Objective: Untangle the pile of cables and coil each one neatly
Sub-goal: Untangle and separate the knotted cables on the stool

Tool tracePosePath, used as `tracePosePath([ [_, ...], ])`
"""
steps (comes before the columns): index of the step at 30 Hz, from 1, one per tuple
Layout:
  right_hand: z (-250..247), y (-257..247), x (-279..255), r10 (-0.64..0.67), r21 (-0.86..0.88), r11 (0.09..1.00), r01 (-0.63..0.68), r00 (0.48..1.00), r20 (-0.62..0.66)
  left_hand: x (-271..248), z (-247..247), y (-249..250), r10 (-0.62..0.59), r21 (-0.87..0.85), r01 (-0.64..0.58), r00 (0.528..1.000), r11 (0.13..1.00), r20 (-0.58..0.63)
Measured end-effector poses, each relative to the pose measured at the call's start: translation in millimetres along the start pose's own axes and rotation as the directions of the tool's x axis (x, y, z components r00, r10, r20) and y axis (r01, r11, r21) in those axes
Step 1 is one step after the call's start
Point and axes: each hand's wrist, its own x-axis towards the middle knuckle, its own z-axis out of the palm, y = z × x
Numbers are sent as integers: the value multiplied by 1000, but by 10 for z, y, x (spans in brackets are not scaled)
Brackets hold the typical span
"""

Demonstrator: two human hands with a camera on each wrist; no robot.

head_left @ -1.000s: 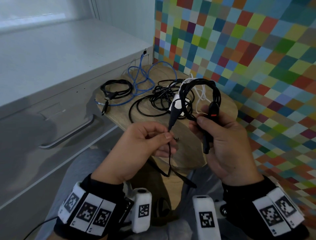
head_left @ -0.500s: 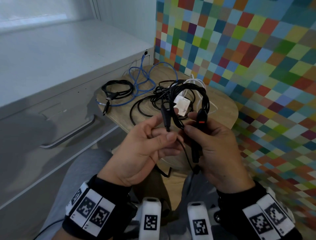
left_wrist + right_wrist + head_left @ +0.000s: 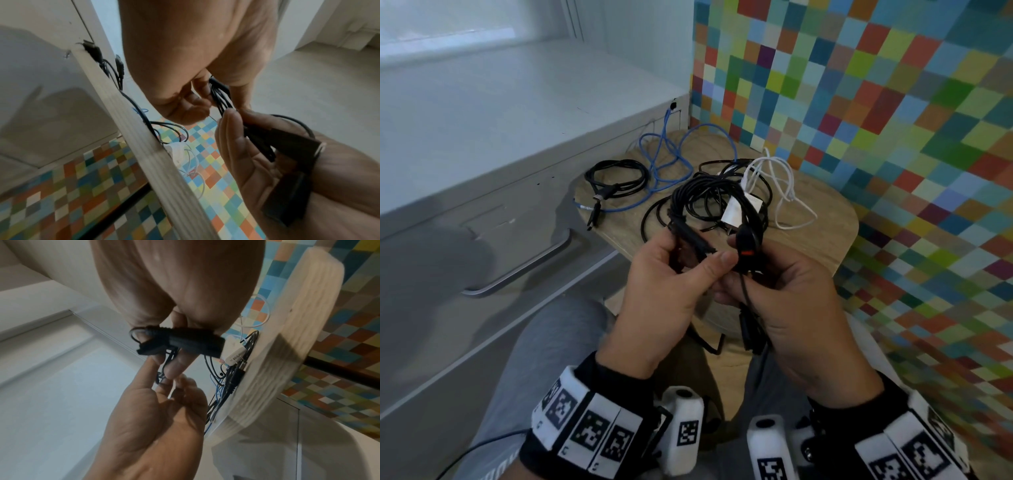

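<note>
I hold a coiled black cable [image 3: 705, 195] with a white tag [image 3: 732, 216] just above the near edge of the wooden stool [image 3: 835, 219]. My left hand [image 3: 681, 281] grips the coil's left side and one slim plug, thumb on top. My right hand [image 3: 791, 294] holds the right side by a plug with a red mark [image 3: 746, 251]. A thicker black connector [image 3: 750, 332] hangs below that hand. In the left wrist view my left fingers pinch the black strands [image 3: 220, 97]. The right wrist view shows the right hand around a black strapped connector [image 3: 185, 340].
On the stool lie a coiled black cable [image 3: 616, 178], a loose blue cable [image 3: 664, 161], a white cable [image 3: 780, 192] and more tangled black cable [image 3: 654, 219]. A white drawer unit with a metal handle [image 3: 524, 274] stands at the left, a coloured checked wall at the right.
My left hand let go of the thin hanging tail and moved up to grip the coil's left side. The coil has dropped lower and tilted flatter between both hands.
</note>
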Motion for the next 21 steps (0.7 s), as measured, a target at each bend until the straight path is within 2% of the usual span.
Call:
tracePosePath([
  [3,-9,17,-8,29,5,1000,-29,1000,-9,2,57,-5,-18,-44,19,999,999,27],
  [6,-35,39,-14,54,-1,999,-54,998,-18,4,75,-13,-8,43,6,999,999,46],
  [11,-33,42,-9,52,15,999,-52,999,-11,22,78,-80,-16,25,16,1000,1000,-18],
  [15,-32,62,-2,-9,-46,999,8,1000,-13,38,76,-123,21,82,-15,997,997,-71],
  [18,-15,74,-10,-7,-21,1000,6,1000,-21,36,98,-97,47,114,-40,997,993,-58],
  [21,-12,31,-13,60,111,992,-57,998,-19,14,79,-48,-16,-25,15,1000,1000,-16],
])
